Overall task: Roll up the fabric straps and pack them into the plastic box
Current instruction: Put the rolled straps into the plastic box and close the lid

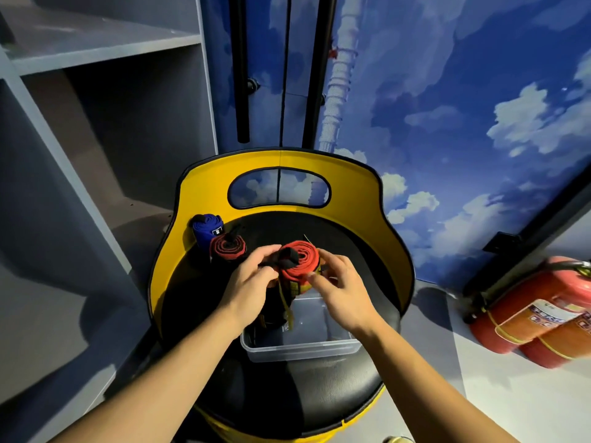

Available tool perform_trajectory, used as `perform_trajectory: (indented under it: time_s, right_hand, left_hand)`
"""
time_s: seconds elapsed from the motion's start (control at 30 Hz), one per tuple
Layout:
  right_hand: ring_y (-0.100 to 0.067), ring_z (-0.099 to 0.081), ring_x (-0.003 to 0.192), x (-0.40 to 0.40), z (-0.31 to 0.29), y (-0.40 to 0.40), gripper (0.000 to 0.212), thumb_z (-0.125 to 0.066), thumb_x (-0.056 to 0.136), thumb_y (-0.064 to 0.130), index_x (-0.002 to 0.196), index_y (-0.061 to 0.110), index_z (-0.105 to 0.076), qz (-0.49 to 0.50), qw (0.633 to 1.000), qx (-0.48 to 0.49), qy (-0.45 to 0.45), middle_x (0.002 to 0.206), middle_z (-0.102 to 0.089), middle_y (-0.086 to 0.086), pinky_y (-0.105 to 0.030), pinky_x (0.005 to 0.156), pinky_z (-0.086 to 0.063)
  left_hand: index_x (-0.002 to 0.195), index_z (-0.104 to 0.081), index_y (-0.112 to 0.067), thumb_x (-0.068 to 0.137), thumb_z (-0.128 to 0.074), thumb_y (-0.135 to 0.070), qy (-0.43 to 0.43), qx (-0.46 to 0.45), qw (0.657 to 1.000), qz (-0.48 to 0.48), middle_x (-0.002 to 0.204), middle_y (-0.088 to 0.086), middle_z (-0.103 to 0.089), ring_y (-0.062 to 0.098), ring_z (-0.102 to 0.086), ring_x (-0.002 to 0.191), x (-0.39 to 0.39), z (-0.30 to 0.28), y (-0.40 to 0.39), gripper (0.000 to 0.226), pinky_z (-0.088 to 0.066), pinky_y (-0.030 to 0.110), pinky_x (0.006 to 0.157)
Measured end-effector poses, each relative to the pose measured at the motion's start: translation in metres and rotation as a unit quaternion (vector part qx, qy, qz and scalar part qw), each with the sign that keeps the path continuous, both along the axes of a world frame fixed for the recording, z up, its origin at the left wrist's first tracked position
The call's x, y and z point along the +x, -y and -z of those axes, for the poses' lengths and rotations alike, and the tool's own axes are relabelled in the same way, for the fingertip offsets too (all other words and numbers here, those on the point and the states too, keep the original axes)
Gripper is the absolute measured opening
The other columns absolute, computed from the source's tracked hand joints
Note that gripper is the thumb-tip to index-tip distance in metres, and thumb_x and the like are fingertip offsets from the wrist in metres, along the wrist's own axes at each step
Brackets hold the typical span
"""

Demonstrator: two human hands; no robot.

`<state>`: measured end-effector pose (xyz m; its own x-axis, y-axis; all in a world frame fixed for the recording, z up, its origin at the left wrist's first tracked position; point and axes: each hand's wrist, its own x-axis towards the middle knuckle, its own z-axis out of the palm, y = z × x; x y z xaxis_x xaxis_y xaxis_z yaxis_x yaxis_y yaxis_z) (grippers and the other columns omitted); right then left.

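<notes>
Centre of frame: left hand (252, 281) and right hand (339, 287) pinch a rolled red strap (299, 262) (black end at its core) above the clear plastic box (300, 346), partly hiding the box's far rim. Left of centre, on the yellow-backed black seat (335, 391): a red roll (227, 247) and a blue roll (206, 230), touching. Lower right: fire extinguishers (537, 321).

A red strap roll (299, 262) with black edging sits between the hands. Left of the left hand (248, 282) are a red-and-black roll (227, 247) and a blue roll (206, 230), on a black seat (335, 388) with a yellow back (204, 177).
</notes>
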<state>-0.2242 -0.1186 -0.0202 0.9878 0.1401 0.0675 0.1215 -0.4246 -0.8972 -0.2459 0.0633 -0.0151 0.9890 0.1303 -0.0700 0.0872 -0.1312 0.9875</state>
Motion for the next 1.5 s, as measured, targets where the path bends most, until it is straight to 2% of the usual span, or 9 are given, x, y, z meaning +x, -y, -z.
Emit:
perform_trajectory:
  time_s: [0.1,0.23,0.43,0.6,0.7,0.87,1.03,1.2,1.5]
  right_hand:
    - [-0.002,-0.051,0.122,0.001,0.0,0.007,0.095,-0.067,0.066,0.074,0.147,0.03,-0.047,-0.006,1.0,-0.003,-0.03,0.131,-0.05,0.011,-0.029,0.108,-0.042]
    - [-0.01,-0.042,0.135,0.004,0.006,0.011,0.114,-0.071,0.053,0.087,0.149,0.034,-0.041,-0.017,0.996,-0.086,-0.016,0.139,-0.046,0.012,-0.037,0.114,-0.039]
    - [-0.014,-0.054,0.123,0.011,0.009,0.021,0.108,-0.08,0.049,0.073,0.141,0.028,-0.049,-0.02,0.991,-0.132,0.013,0.132,-0.055,0.006,-0.04,0.105,-0.048]
    - [-0.017,-0.054,0.124,0.012,0.008,0.025,0.104,-0.086,0.052,0.06,0.141,0.022,-0.048,-0.006,0.988,-0.15,0.02,0.132,-0.056,0.002,-0.039,0.106,-0.047]
    - [-0.017,-0.052,0.127,0.012,0.009,0.024,0.101,-0.092,0.06,0.048,0.144,0.017,-0.045,-0.021,0.984,-0.174,0.022,0.136,-0.055,-0.001,-0.029,0.105,-0.043]
    - [-0.007,-0.058,0.113,0.017,-0.002,0.033,0.088,-0.091,0.061,0.051,0.135,0.022,-0.054,-0.033,0.981,-0.183,0.053,0.123,-0.06,0.007,-0.01,0.09,-0.041]
    - [-0.007,-0.052,0.115,0.019,-0.003,0.042,0.09,-0.091,0.063,0.047,0.139,0.021,-0.052,-0.115,0.964,-0.232,0.061,0.129,-0.05,0.005,-0.002,0.094,-0.034]
    - [-0.007,-0.052,0.11,0.021,0.015,0.033,0.086,-0.09,0.06,0.051,0.134,0.024,-0.053,-0.176,0.945,-0.272,0.042,0.12,-0.051,0.01,-0.018,0.097,-0.042]
    - [-0.02,-0.059,0.107,0.029,0.015,0.035,0.093,-0.064,0.051,0.072,0.135,0.033,-0.05,-0.145,0.936,-0.321,0.025,0.118,-0.051,0.006,-0.031,0.09,-0.052]
  left_hand:
    - [0.126,-0.062,-0.037,0.085,-0.055,0.003,0.011,0.03,0.999,0.022,0.117,-0.008,-0.071,0.006,-0.066,0.109,0.002,0.009,0.004,0.058,-0.053,0.037,0.101]
    - [0.117,-0.061,-0.043,0.085,-0.072,0.006,0.02,0.056,0.998,0.023,0.11,-0.007,-0.072,0.003,-0.068,0.101,0.001,0.019,0.007,0.059,-0.057,0.031,0.09]
    - [0.112,-0.066,-0.028,0.081,-0.078,0.002,0.012,0.046,0.998,0.046,0.097,-0.001,-0.076,0.005,-0.071,0.093,0.0,0.024,0.014,0.045,-0.057,0.025,0.084]
    - [0.114,-0.07,-0.034,0.085,-0.075,-0.001,0.03,0.072,0.995,0.061,0.102,-0.006,-0.076,0.004,-0.071,0.095,0.001,0.032,0.017,0.044,-0.057,0.026,0.086]
    - [0.116,-0.074,-0.029,0.085,-0.074,-0.003,0.054,0.103,0.991,0.062,0.111,-0.015,-0.071,0.004,-0.071,0.095,0.002,0.036,0.019,0.041,-0.057,0.027,0.088]
    - [0.113,-0.071,-0.03,0.087,-0.072,-0.002,0.036,0.084,0.992,0.091,0.109,-0.007,-0.074,0.005,-0.07,0.1,0.004,0.032,0.015,0.038,-0.057,0.034,0.095]
    - [0.126,-0.063,-0.03,0.084,-0.078,-0.034,0.05,0.376,0.92,0.096,0.127,-0.016,-0.059,0.008,-0.049,0.121,0.008,0.034,-0.015,0.045,-0.038,0.023,0.102]
    - [0.138,-0.054,-0.029,0.076,-0.079,-0.053,0.032,0.461,0.876,0.141,0.145,-0.017,-0.046,0.01,-0.037,0.136,0.004,0.046,-0.023,0.071,-0.032,0.027,0.112]
    - [0.131,-0.054,-0.028,0.082,-0.077,-0.041,0.063,0.466,0.874,0.122,0.134,-0.017,-0.048,0.013,-0.05,0.12,0.006,0.055,-0.021,0.056,-0.041,0.026,0.102]
